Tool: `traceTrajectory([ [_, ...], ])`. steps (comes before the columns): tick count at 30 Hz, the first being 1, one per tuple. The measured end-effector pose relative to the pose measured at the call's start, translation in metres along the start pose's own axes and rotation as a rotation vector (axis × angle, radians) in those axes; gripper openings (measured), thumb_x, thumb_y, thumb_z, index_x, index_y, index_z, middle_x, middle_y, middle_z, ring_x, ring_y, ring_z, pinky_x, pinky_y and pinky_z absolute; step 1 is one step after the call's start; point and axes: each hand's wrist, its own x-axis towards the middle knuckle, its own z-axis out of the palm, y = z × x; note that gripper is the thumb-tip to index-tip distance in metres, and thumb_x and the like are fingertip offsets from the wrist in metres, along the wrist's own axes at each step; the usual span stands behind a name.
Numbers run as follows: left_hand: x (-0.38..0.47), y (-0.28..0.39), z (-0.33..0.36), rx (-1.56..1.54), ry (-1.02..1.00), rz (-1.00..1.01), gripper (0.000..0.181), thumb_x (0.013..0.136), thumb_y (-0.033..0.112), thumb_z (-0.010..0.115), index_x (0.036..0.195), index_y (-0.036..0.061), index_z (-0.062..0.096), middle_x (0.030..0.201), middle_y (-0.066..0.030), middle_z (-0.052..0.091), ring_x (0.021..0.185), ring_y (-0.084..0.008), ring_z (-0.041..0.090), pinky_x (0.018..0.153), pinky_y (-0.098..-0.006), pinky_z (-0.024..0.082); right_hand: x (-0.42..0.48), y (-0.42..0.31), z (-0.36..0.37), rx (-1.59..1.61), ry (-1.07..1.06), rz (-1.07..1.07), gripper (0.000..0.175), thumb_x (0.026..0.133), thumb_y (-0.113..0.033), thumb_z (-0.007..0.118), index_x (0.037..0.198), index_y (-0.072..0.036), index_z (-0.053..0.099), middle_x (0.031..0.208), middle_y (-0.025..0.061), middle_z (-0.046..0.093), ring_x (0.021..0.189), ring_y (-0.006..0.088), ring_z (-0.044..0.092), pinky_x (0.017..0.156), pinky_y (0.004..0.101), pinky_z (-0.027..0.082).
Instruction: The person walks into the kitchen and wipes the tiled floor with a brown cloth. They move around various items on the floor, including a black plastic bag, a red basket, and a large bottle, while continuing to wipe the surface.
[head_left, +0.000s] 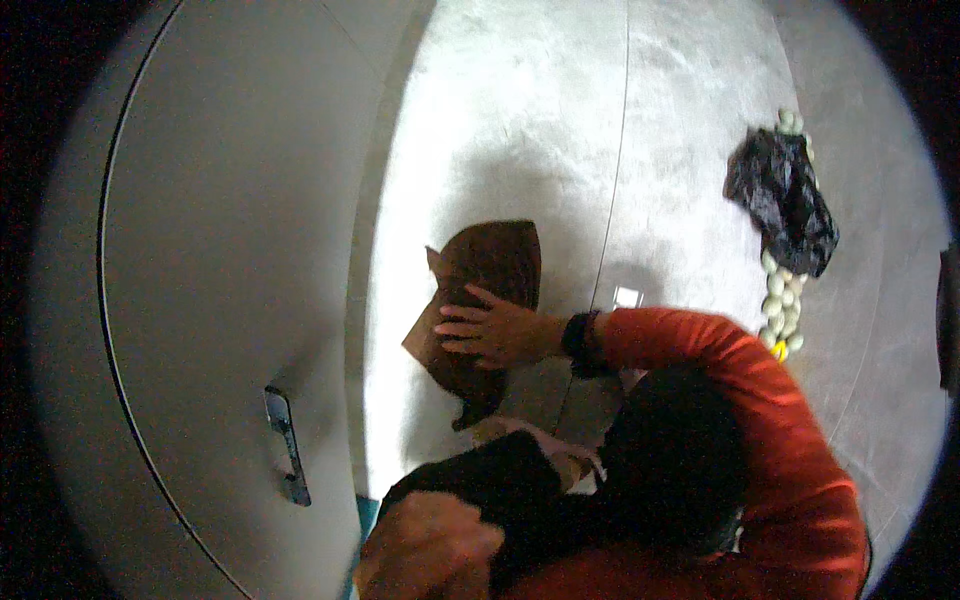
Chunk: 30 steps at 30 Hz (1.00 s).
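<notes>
A brown sheet (495, 259), cloth or paper, lies crumpled on the pale floor with one corner folded up. My right hand (484, 328) rests flat on it, fingers spread and nothing gripped. A black band (583, 343) circles that wrist below an orange-red sleeve (720, 360). At the bottom, my left hand (431, 544) is blurred and lies against the dark trouser leg (480, 472); its fingers cannot be made out. Between my legs and the brown sheet there is a pale pinkish shape, perhaps a foot (551, 450).
On the left stands a flat grey panel, likely a door (225, 225), with a metal handle (289, 446). Toward the right, a crumpled black plastic bag (787, 199) lies over several pale pebbles (781, 304). A small white square (628, 298) sits beside my right forearm.
</notes>
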Motion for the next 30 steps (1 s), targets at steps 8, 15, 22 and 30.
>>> traceTrajectory([
  [8, 0.022, -0.035, 0.013, 0.175, 0.615, 0.692, 0.026, 0.096, 0.009, 0.060, 0.079, -0.0071, 0.071, 0.068, -0.0179, 0.066, 0.057, -0.0199, 0.058, 0.053, -0.0315, 0.044, 0.082, 0.122, -0.016, -0.100, 0.383, 0.349, 0.066, 0.090, -0.052, 0.068, 0.142, -0.012, 0.059, 0.158, 0.0140, 0.047, 0.150, 0.0387, 0.035, 0.118, 0.0754, 0.015],
  [15, 0.030, 0.039, 0.019, -0.068, 0.354, 0.124, 0.025, 0.099, 0.008, 0.059, 0.091, -0.0112, 0.072, 0.081, -0.0233, 0.071, 0.065, -0.0243, 0.062, 0.059, -0.0360, 0.048, -0.077, 0.275, -0.114, -0.780, 0.600, 1.035, 0.055, 0.093, -0.051, 0.064, 0.135, -0.016, 0.060, 0.142, 0.0083, 0.057, 0.130, 0.0304, 0.051, 0.099, 0.0615, 0.039],
  [22, 0.049, 0.049, 0.037, 0.061, 0.354, 0.169, 0.026, 0.097, 0.012, 0.063, 0.086, -0.0096, 0.072, 0.080, -0.0222, 0.070, 0.066, -0.0274, 0.063, 0.058, -0.0381, 0.047, -0.339, 0.170, -0.096, -0.796, 0.455, 1.567, 0.053, 0.104, -0.036, 0.055, 0.149, -0.008, 0.051, 0.151, 0.0188, 0.052, 0.135, 0.0392, 0.050, 0.108, 0.0567, 0.041],
  [30, 0.042, 0.007, 0.034, 0.213, 0.364, 0.667, 0.034, 0.103, 0.013, 0.059, 0.080, -0.0088, 0.071, 0.074, -0.0207, 0.071, 0.062, -0.0267, 0.064, 0.061, -0.0359, 0.056, -0.375, 0.000, -0.018, -0.761, 0.101, 1.641, 0.070, 0.102, -0.034, 0.055, 0.162, -0.008, 0.030, 0.171, 0.0133, 0.025, 0.157, 0.0340, 0.024, 0.123, 0.0571, 0.023],
])
